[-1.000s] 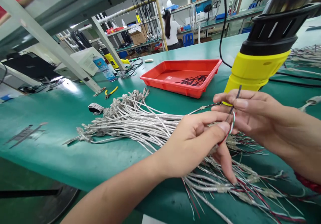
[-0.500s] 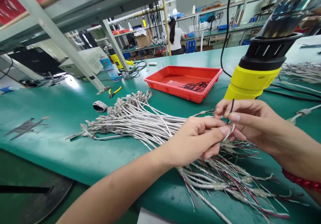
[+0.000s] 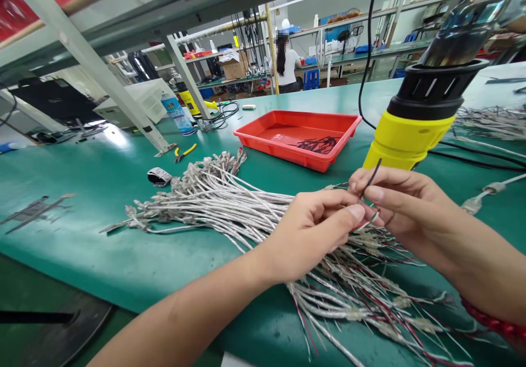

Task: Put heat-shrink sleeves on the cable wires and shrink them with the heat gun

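A green tabletop [image 3: 102,246] fills most of the view; across it lies a heap of pale cables [image 3: 230,208], plugs to the left and bare ends to the right, apparently lined up so that the stripped ends sit within reach; a red tray [image 3: 283,150] stands behind them, its low walls likely there to keep small parts from scattering; to its right a yellow heat gun [image 3: 411,131] leans with its metal nozzle upward, which seems to keep that end away from the fingers; in front of it the two hands meet above the cable ends, the left hand [image 3: 312,230] pinching fine coloured wires [image 3: 370,222] between thumb and finger, the right hand [image 3: 415,202] closed on a slim dark tube [image 3: 372,176], its free end pointing up; both grips are fingertip ones, probably because the pieces are so thin; similar dark pieces [image 3: 320,145] lie in the tray.
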Motion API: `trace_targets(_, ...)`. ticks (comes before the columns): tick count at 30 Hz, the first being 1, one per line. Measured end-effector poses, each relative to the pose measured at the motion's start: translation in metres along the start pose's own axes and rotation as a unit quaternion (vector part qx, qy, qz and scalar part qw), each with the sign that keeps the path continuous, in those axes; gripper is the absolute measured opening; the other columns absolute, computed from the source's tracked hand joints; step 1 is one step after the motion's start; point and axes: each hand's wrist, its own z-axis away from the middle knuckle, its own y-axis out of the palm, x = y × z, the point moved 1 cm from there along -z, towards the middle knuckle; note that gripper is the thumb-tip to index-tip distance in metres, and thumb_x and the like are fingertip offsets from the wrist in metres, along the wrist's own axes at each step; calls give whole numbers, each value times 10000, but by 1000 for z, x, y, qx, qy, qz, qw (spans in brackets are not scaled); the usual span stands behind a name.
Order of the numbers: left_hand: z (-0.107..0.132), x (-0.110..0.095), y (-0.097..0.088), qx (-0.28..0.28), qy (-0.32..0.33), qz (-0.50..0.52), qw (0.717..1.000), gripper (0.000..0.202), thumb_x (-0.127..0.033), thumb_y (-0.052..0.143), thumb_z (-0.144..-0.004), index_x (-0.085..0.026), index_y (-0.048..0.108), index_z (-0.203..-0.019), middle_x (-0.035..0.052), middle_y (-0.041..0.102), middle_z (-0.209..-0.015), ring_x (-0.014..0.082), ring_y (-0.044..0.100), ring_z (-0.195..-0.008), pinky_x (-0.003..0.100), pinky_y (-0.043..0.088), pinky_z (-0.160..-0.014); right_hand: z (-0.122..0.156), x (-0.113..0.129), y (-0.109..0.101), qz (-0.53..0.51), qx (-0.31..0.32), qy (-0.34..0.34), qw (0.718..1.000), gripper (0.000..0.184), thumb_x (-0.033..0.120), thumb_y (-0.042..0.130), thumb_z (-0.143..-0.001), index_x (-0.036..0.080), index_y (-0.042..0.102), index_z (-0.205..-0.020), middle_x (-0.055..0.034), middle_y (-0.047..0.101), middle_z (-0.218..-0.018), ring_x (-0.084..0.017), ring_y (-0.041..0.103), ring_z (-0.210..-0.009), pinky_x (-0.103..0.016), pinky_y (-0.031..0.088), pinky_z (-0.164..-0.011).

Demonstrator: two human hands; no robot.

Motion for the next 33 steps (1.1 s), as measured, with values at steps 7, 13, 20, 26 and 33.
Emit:
trace_targets(7, 2, 0, -1, -33, 18, -71, 997, 215, -242, 575, -892, -111, 744, -866, -30, 499, -569, 21, 292, -420, 177, 244, -404, 1, 4, 2, 3, 30, 34, 999, 94, 326, 777, -748, 252, 727, -720, 10, 621, -706, -87, 584, -636, -151, 517, -604)
trace_targets(13, 2, 4, -2, -50, 20, -113, 992, 224, -271, 579, -899, -136, 758, -892, -54, 395, -461, 52, 334, -441, 172, 359, -485, -1, 3, 2, -34, -16, -3, 999, 83, 268, 763, -754, 226, 692, -768, 38, 538, -661, -52, 504, -569, -107, 462, -510)
trace_targets(20, 5, 3, -1, -88, 52, -173, 980, 205, -301, 623, -874, -139, 748, -876, -1, 556, -624, 97, 497, -627, 186, 400, -575, -2, 4, -1, 44, 5, -11, 999, 96, 324, 766, -745, 246, 710, -747, 16, 632, -671, -96, 586, -606, -160, 511, -572)
trace_targets(26, 3, 15, -3, -84, 35, -279, 956, 293, -342, 534, -915, -131, 657, -754, -27, 440, -601, 78, 336, -553, 211, 271, -503, -1, 7, -7, 264, 52, -41, 962, 216, 398, 765, -738, 211, 695, -656, -12, 639, -625, -139, 567, -587, -226, 473, -543)
trace_targets(33, 3, 10, -7, -135, 82, -340, 927, 262, -341, 536, -927, -143, 665, -813, -46, 423, -552, 73, 351, -508, 203, 283, -486, 1, 18, -7, 380, -58, -135, 913, 306, 462, 710, -782, 197, 650, -642, -4, 610, -588, -122, 533, -554, -224, 409, -510)
